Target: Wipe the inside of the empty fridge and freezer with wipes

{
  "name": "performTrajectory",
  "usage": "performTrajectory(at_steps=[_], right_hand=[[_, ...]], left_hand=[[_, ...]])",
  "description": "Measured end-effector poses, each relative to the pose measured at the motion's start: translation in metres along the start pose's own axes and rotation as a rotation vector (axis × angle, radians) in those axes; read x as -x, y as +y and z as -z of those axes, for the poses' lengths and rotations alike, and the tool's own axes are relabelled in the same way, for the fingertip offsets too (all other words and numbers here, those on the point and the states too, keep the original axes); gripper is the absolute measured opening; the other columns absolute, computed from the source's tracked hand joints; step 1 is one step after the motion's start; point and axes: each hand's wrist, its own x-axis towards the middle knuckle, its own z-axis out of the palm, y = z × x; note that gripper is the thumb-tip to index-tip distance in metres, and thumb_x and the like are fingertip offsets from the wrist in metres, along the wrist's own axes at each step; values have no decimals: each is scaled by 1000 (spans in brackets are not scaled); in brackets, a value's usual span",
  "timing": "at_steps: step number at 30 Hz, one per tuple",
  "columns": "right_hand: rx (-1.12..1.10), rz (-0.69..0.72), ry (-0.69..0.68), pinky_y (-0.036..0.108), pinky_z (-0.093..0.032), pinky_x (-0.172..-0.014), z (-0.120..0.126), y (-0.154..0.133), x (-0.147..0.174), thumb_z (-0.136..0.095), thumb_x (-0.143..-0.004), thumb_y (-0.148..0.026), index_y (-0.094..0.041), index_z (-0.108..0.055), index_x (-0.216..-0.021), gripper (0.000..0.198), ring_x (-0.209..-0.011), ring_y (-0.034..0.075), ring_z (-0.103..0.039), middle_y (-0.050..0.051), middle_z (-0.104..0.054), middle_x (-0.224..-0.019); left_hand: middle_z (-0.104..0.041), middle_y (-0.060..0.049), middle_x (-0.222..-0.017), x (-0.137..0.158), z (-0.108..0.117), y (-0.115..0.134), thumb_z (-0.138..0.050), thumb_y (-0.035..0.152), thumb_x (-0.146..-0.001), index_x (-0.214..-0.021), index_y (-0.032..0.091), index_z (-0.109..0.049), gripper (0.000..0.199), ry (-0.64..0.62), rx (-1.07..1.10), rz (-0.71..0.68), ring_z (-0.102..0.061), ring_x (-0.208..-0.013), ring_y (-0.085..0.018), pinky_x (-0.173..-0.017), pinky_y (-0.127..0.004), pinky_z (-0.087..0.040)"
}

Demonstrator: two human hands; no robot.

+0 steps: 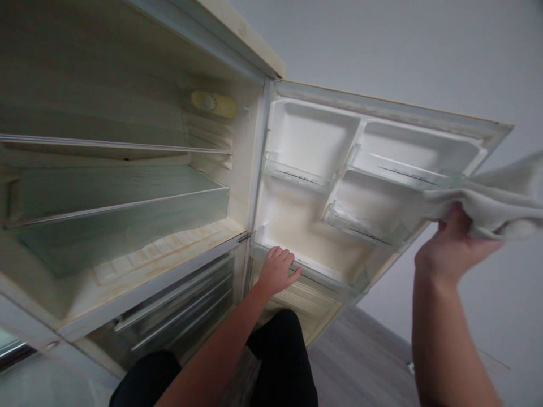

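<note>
Cloth in right hand, by door's free edge

Head view: right hand [449, 249] grips bunched white cloth [504, 200], its length running sideways, blurred. Open fridge door [394, 108] lies left of cloth. Left hand [276, 271], nearer the hinge side, lies over lower door bin [322, 278]; can't tell if gripping.

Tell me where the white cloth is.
In the head view, the white cloth is at far right, in the right hand, beside the open fridge door.

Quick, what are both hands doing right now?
Left hand: at the lower door bin; can't tell whether closed on it.
Right hand: closed, holding the cloth.
</note>
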Motion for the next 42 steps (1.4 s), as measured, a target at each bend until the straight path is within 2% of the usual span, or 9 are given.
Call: performTrajectory(at_steps=[3,5,8,11,16,27,32,38,42], right_hand=[[-206,-298,19,35,-62,-87,-28,1,27,-78,-74,-27,-35,-68,-101,30,-111,17,-69,-7,-70,-108],[-319,-508,-87,33,-63,-80,-47,7,36,-77,-72,-26,-28,-65,-93,24,-97,15,-70,-6,-69,-99],[-495,-660,-196,33,-62,-79,-76,14,38,-66,-72,-22,-24,-60,-84,14,-88,15,-69,-4,-68,-88],[-578,-695,-262,30,-61,-80,-103,16,34,-57,-73,-17,-23,-54,-78,9,-85,14,-68,-4,-64,-80],[-488,-747,-295,27,-60,-77,-127,9,35,-56,-77,-19,-24,-52,-77,7,-81,13,-66,-4,-63,-78],[-578,-831,-240,35,-63,-78,-96,40,17,-53,-80,-24,-24,-57,-83,5,-84,17,-70,-1,-69,-80],[-604,-880,-341,33,-64,-76,-111,35,25,-54,-77,-17,-25,-59,-86,13,-81,16,-70,-3,-69,-77],[-621,-793,-102,26,-64,-79,-134,26,41,-51,-71,-7,-25,-60,-86,25,-79,12,-69,-6,-66,-77],[-647,-788,-119,30,-65,-83,-128,17,35,-52,-70,-5,-24,-56,-81,22,-86,13,-70,-4,-66,-83]], left_hand=[[-64,-5,-85,0,0,0,-66,41,-91,-82,24,-56,22,8,-8,12,-56,-90,-27,-96,-45,-44],[-64,-4,-85,0,0,-1,-67,41,-91,-81,24,-55,23,9,-9,13,-56,-90,-27,-95,-45,-44],[-63,-3,-84,1,1,-3,-68,41,-89,-80,25,-54,24,-1,0,14,-56,-88,-26,-95,-44,-45],[-63,-3,-82,1,1,-5,-69,40,-88,-79,25,-53,24,-5,16,28,-56,-87,-25,-94,-43,-45],[-62,-3,-81,1,0,-5,-69,40,-87,-77,25,-53,23,4,19,37,-56,-87,-26,-92,-44,-44],[-62,-3,-82,-1,-2,-3,-70,39,-87,-78,25,-54,23,14,22,24,-56,-88,-25,-90,-43,-44],[-62,-3,-81,-1,-3,-2,-69,39,-87,-78,25,-55,22,26,23,32,-56,-88,-25,-91,-43,-44],[-63,-4,-82,0,-5,-4,-69,40,-87,-78,25,-54,23,26,26,32,-56,-87,-25,-91,-43,-44],[-63,-3,-82,1,-5,-5,-68,40,-88,-78,25,-54,23,16,35,34,-56,-87,-25,-91,-43,-44]])
